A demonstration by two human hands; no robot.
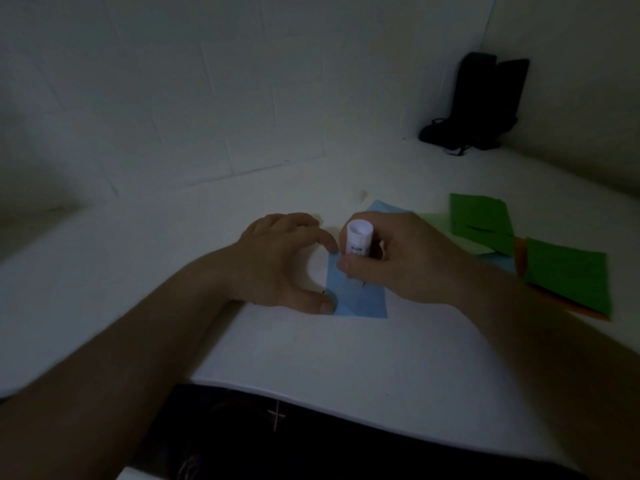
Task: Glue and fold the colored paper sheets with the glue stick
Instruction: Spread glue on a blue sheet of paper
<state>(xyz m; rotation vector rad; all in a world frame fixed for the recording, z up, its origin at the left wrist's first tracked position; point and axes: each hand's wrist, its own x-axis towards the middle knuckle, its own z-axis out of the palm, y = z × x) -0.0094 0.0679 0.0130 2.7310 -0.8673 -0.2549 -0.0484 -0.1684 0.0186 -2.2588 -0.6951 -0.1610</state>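
Head view: the right hand (401,261) grips an upright glue stick (359,239) over a blue paper sheet (360,296) on the white table (311,348), while the left hand (280,261), fingers curved, pins the sheet's left edge with thumb and fingertip. Should that light hold slip, the stick's drag would likely skid or crease the sheet, perhaps smearing glue onto the table; green sheets (568,271) lie near the right.

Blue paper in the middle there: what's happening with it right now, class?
A person is working on the blue paper at a white table. The right hand grips a white glue stick, held upright with its lower end down at the sheet. The left hand pins the sheet's left edge with thumb and fingertip. More sheets, green paper over orange paper, lie untouched to the right. A dark object stands in the far corner.
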